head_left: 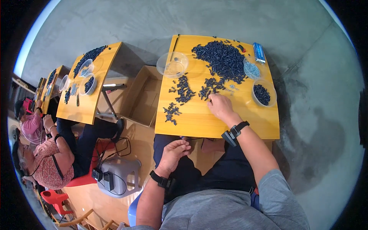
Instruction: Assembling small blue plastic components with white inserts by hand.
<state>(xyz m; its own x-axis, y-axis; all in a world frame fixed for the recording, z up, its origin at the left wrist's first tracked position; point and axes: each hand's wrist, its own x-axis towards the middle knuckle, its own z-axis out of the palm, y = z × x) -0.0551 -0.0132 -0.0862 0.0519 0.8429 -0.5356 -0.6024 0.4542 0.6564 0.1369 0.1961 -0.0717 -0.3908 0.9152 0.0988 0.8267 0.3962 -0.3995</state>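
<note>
On the yellow table [191, 126], my right hand [221, 107] reaches to the near edge of a small cluster of short black tube-like pieces [209, 87]. Its fingers are bent together at the pieces; what lies between them is hidden. My left hand [174, 154] hangs over my lap, in front of the table's near edge. Its thumb and fingers are pinched together, and anything in them is too small to name. A large heap of black pieces [222, 59] covers the far middle. Small grey-blue pieces [231, 89] lie just right of the cluster.
Tubs stand around the heap: a clear round tub [174, 71], a tub of light-blue pieces [252, 70] and a tub of black pieces [262, 94]. A blue box [259, 53] lies at the far right. A cardboard box [142, 96] sits left; co-workers [53, 165] sit beyond.
</note>
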